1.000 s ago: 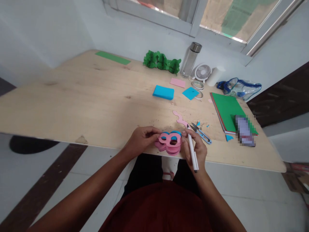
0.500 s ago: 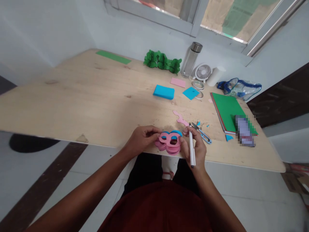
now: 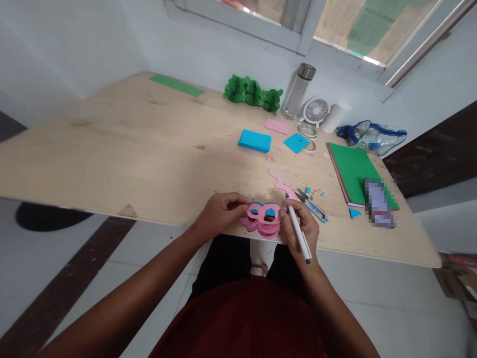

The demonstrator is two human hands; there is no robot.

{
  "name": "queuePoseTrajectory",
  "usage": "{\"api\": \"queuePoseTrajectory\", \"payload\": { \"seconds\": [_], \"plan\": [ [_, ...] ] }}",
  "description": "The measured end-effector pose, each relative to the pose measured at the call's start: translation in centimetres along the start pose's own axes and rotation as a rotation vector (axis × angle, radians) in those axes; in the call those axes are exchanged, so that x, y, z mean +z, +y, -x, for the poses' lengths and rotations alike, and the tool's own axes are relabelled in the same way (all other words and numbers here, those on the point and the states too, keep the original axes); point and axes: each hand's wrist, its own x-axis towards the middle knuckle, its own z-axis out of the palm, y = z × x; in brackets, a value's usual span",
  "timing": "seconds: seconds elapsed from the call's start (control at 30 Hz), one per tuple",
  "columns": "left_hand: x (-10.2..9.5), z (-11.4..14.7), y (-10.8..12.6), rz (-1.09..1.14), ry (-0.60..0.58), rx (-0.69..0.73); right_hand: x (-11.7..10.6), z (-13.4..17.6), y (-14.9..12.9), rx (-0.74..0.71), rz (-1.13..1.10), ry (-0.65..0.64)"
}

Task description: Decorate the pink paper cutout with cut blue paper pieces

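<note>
Near the table's front edge lies a pink and blue paper cutout [image 3: 264, 227] in several layers, with rounded lobes and cut-out holes. My left hand [image 3: 219, 213] pinches its left end between thumb and fingers. In my right hand [image 3: 303, 227] is a white marker pen [image 3: 298, 231], slanted with its dark end toward me; the thumb and fingertips also meet the cutout's right edge. A wavy pink paper scrap [image 3: 279, 183] lies just beyond the right hand. Blue-handled thread snips [image 3: 313, 206] rest to the right of it.
Folded blue paper [image 3: 255, 140], pink paper [image 3: 277, 126] and tape rolls [image 3: 307, 131] lie farther back. Along the wall stand a green paper garland [image 3: 253, 93], a glass bottle [image 3: 297, 92] and a small fan [image 3: 316, 110]. A green book [image 3: 346, 169] with a blurred object on it is at right.
The marker has tilted in my right hand, its near end swinging to the right. My right fingers have closed in on the cutout's right edge. My left hand stays on the left end.
</note>
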Motion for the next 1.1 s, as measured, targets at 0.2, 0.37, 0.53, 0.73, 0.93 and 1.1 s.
{"api": "queuePoseTrajectory", "payload": {
  "seconds": [0.2, 0.37, 0.53, 0.73, 0.93, 1.1],
  "plan": [
    [-0.3, -0.3, -0.1, -0.045, -0.012, 0.0, 0.1, 0.0, -0.1, 0.008, -0.021, 0.004],
    [-0.6, -0.6, 0.3, -0.071, -0.053, 0.001, 0.2, -0.1, -0.4, 0.0, -0.044, -0.002],
    [-0.8, -0.8, 0.3, -0.079, -0.091, -0.002, 0.2, -0.1, 0.0, 0.002, -0.032, 0.007],
    [-1.0, -0.9, 0.7, -0.144, -0.067, 0.049, 0.2, 0.0, 0.2, 0.004, -0.029, 0.007],
    [-1.4, -1.5, 0.7, -0.156, -0.133, 0.054, 0.1, 0.0, 0.3, -0.012, -0.018, 0.011],
    [-1.7, -1.9, 0.5, -0.167, -0.183, 0.072, 0.1, -0.1, 0.3, -0.032, -0.015, 0.006]
  ]
}}
